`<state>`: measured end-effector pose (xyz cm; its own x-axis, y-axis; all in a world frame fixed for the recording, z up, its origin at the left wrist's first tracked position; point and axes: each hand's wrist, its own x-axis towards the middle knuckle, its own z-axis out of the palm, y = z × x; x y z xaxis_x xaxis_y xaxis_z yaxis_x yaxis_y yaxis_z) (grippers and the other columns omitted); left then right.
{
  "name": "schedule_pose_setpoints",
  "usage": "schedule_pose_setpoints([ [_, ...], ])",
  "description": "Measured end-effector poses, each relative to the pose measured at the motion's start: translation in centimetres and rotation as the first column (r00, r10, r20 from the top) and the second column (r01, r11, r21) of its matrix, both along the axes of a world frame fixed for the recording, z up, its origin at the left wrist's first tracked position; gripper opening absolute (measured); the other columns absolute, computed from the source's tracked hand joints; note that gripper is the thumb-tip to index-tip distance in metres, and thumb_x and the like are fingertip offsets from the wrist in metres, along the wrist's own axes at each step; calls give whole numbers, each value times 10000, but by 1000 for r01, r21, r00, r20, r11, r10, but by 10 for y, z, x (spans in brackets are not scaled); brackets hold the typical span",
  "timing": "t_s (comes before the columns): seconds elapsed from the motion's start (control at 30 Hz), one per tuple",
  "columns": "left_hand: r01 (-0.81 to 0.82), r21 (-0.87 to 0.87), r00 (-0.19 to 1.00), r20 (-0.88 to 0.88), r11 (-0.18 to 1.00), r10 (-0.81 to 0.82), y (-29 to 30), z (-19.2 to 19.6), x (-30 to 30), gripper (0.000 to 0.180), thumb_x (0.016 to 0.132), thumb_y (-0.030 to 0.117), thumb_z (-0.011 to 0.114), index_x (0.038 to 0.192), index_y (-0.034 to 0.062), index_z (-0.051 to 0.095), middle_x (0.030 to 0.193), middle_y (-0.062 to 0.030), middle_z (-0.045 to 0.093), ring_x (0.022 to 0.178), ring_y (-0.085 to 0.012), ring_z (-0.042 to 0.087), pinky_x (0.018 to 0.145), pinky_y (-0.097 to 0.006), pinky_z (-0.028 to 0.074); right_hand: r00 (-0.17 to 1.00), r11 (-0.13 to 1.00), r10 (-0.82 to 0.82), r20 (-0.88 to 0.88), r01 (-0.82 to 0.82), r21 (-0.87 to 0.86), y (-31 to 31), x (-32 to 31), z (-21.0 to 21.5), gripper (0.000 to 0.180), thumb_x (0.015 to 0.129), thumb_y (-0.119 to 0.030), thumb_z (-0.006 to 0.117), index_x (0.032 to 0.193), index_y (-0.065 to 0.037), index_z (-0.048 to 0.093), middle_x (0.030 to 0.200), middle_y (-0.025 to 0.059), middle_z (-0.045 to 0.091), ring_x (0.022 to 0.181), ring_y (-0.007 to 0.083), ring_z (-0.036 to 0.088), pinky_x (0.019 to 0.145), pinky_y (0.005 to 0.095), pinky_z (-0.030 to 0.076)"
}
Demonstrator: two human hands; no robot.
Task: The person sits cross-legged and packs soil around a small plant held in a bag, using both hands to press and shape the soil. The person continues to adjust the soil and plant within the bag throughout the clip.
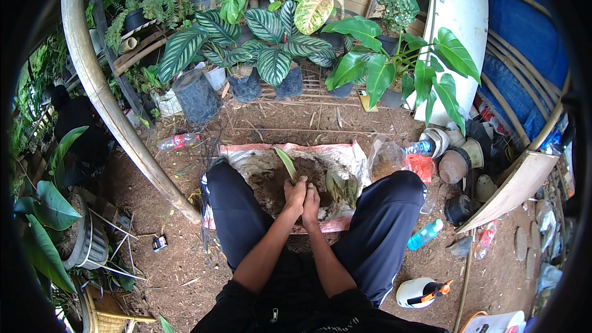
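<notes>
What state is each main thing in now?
Left hand: closed on green leaf
Right hand: against left hand, grip unclear
Green leaf: tilted, held
White sack: spread out, soil on it
Turquoise bottle: lying on its side
Striped-leaf plants: potted, upright

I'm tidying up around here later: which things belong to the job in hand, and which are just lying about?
Apparently in the job:
green leaf, held by the left hand, right hand beside it
soil
pale sheet underneath
more leaves on the sheet

Seemingly just lying about:
red-labelled bottle on the left
turquoise bottle
</notes>
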<state>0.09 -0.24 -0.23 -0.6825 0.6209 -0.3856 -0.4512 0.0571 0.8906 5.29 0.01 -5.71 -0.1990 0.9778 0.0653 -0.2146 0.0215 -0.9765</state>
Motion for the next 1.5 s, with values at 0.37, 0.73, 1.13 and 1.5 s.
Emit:
schedule_pose_setpoints([
  [0.37, 1, 6, 1000, -27, 1000, -1, -4, 9, 2, 370, 792, 211, 639, 1033, -33, 500, 946, -138, 564, 839, -219, 553, 730, -353, 462, 1000, 1000, 9, 1, -9, -6, 6, -2, -13, 417, 971, -306, 370, 1127, 50, 521, 1038, 155, 587, 961, 217, 531, 856, 334, 404],
  [0.73, 12, 14, 1000, 4, 1000, -12, -2, 5, 1, 384, 788, 195, 635, 1080, -13, 496, 913, -73, 546, 808, -175, 524, 718, -342, 452, 1000, 999, 0, 30, 1, -33, 5, -1, -11, 438, 974, -320, 366, 1174, 43, 508, 1086, 160, 579, 1002, 223, 527, 882, 329, 397],
  [1.13, 19, 0, 1000, -20, 1000, -19, -4, 8, 2, 433, 784, 224, 641, 1091, -40, 487, 962, -142, 565, 860, -231, 557, 742, -359, 465, 1000, 999, 20, 5, -20, -39, 4, 0, -10, 440, 977, -322, 356, 1148, 46, 525, 1060, 155, 583, 979, 218, 530, 865, 328, 401],
  [1.5, 1, -21, 1000, -23, 1000, -2, -1, 3, 1, 401, 779, 224, 646, 1048, -32, 494, 911, -123, 563, 810, -215, 548, 715, -357, 459, 1000, 997, -9, 17, 10, -76, 5, -1, -12, 446, 971, -312, 349, 1154, 56, 524, 1083, 169, 582, 998, 232, 534, 877, 337, 396],
])
